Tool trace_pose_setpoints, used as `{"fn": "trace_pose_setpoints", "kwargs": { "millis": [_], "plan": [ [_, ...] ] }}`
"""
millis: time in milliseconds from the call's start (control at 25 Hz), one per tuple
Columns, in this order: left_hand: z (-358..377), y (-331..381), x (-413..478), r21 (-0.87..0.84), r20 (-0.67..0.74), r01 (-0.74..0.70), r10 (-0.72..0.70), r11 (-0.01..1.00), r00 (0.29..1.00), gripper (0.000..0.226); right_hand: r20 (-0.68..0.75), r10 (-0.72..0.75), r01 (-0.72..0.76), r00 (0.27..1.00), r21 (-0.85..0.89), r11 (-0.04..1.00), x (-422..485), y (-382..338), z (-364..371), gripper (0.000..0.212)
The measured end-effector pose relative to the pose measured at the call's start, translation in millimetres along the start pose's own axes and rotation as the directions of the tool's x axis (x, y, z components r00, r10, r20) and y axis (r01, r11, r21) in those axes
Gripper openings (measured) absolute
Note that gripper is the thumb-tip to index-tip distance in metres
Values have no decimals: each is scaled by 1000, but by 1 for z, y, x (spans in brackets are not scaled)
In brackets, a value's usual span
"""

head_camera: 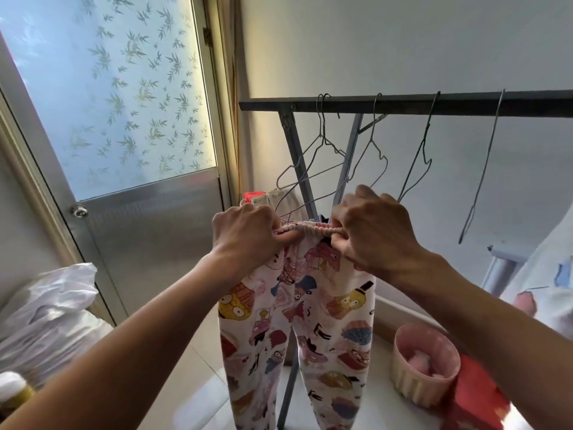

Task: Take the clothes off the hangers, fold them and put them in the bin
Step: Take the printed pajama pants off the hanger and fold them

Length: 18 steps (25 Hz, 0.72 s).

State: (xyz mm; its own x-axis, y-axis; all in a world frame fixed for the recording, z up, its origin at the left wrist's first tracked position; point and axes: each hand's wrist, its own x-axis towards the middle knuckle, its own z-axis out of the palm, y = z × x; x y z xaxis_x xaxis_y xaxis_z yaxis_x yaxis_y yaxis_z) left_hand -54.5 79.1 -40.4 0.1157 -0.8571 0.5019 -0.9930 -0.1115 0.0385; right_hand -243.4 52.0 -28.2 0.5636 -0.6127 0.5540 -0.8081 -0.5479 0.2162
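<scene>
From my head camera: my left hand (245, 231) and right hand (369, 231) are both clenched on the pants (297, 321). Each grips one end of the gathered waistband (307, 228), which is stretched level between them. The pants are white with a busy cartoon print, and both legs hang straight down in front of me, out past the bottom edge of the view. A wire runs just behind my left knuckles, but I cannot tell whether it touches the pants.

Beyond my hands a dark bar (403, 104) crosses from the middle to the right edge, on crossed grey legs (297, 156). Wire hangers hook over it: a pair close together (322, 144) at the left, then one (375, 141), another (421, 150) and a last one (483, 169) turned edge-on, spaced out toward the right.

Near right, on the pale floor, stands the pink ribbed bin (412, 389). Something soft and pink (424, 364) lies in its bottom, too blurred to name. A red box (477, 395) sits just beside the bin on its right. A light printed garment (545, 290) hangs at the right edge.

Behind my left hand, low and far, red and beige things (266, 195) poke up, partly hidden.

On the left is a metal door (148, 218) with a round knob (79, 210) and a frosted pane (108, 88) patterned with leaves. Near left lies a crumpled white bag (52, 308), and a capped bottle (12, 389) sits in the corner.
</scene>
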Motion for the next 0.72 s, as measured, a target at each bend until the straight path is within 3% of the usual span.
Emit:
{"fn": "trace_pose_setpoints", "kwargs": {
  "millis": [80, 160, 240, 320, 360, 480, 560, 640, 720],
  "plan": [
    [5, 3, 1, -17, 2, 12, -12, 1000, 1000, 66, 63, 30, -36, 998, 106, 994, 4, -4, 5, 22],
    [7, 7, 2, 19, 55, 20, -21, 1000, 998, 65, 174, 133, -180, 976, 292, 939, 6, -7, 9, 22],
    [9, 9, 4, -31, 188, 92, -84, 995, 979, 61, 253, 202, -297, 946, 432, 851, 5, -11, 19, 21],
    [15, 8, 6, -182, 369, 254, -173, 950, 913, 52, 255, 259, -360, 932, 557, 748, 2, -14, 29, 22],
    [20, 6, 8, -326, 449, 373, -205, 869, 870, 45, 262, 280, -383, 924, 628, 677, 1, -16, 33, 24],
    [21, 11, 4, -627, 605, 657, -270, 417, 749, 39, 319, 291, -425, 902, 775, 467, -4, -28, 43, 34],
    [15, 17, -1, -686, 627, 689, -289, 236, 723, 47, 351, 269, -421, 897, 863, 280, -9, -37, 45, 37],
    [10, 19, -4, -733, 612, 670, -314, 121, 726, 43, 364, 188, -387, 912, 917, 98, -14, -45, 41, 54],
    [6, 16, -6, -763, 603, 647, -350, 11, 717, 39, 301, 89, -312, 949, 940, 139, -18, -52, 39, 70]
  ]
}}
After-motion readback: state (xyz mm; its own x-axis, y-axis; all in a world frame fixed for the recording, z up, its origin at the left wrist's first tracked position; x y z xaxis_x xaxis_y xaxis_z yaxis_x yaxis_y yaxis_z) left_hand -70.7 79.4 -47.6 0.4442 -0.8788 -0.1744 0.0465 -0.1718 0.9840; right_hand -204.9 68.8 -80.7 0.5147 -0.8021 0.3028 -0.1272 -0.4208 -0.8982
